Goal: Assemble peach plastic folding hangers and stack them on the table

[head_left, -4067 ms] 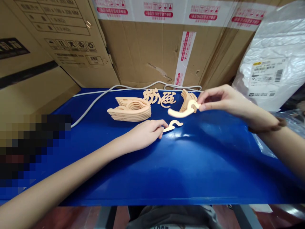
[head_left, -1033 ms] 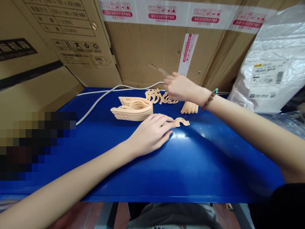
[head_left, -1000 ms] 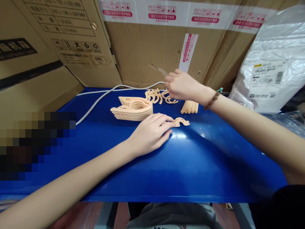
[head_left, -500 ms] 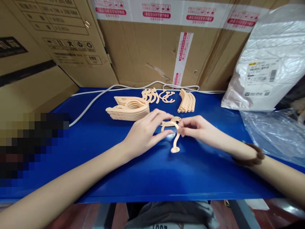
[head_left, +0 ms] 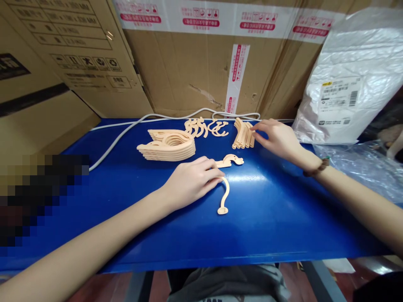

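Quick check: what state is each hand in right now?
Left hand: closed, holding the peach hook between thumb and fingers.
Right hand: open, beside the stack of curved peach pieces; contact cannot be told.

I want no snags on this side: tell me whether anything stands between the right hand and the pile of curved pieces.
Nothing visible does. The right hand is beside the pile of curved pieces; contact is unclear. The left hand and the hook it holds are off to the left, out of the way.
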`<state>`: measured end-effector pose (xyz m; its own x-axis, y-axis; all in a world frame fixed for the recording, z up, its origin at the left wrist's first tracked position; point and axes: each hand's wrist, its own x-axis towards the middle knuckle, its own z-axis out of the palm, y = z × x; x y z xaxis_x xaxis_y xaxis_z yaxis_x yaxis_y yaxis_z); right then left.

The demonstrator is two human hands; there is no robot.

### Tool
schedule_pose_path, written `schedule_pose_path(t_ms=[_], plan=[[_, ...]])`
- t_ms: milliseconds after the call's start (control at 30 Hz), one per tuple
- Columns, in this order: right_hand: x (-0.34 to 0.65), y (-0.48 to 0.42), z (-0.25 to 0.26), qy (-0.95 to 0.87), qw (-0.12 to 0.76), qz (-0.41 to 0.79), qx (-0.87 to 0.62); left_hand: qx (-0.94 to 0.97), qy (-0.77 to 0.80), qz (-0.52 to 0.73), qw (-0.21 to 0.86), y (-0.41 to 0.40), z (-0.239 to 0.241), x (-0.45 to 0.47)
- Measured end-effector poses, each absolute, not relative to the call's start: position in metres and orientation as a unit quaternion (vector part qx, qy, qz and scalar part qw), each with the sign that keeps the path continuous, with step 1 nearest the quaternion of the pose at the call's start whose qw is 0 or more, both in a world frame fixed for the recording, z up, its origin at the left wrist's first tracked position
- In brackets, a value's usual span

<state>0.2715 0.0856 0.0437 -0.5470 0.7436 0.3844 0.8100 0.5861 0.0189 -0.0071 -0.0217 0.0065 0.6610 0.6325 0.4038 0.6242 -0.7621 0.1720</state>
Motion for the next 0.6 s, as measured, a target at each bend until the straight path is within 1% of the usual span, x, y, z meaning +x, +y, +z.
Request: schedule_pose_path(t_ms=[67, 167, 367, 500, 600], plan=[[0.281, 0.096, 0.038, -0.901, 0.125, -0.094, -0.406, 0.913, 0.343, 0.221, 0.006, -0.021, 0.006, -0.007], [0.286, 0.100, 0.031, -0.911, 0.093, -0.092, -0.391, 0.913, 0.341, 0.223, 0.002, -0.021, 0.006, -0.006], [0.288, 0.088, 0.031, -0.916, 0.058, -0.129, -0.376, 0.913, 0.341, 0.224, -0.007, -0.020, 0.006, -0.007], [0.296, 0.063, 0.034, -0.913, 0.038, -0.149, -0.379, 0.912, 0.342, 0.226, -0.030, -0.019, 0.007, -0.007], [0.300, 0.029, 0.035, -0.922, 0.052, -0.135, -0.360, 0.911, 0.336, 0.232, -0.058, -0.019, 0.007, -0.008]])
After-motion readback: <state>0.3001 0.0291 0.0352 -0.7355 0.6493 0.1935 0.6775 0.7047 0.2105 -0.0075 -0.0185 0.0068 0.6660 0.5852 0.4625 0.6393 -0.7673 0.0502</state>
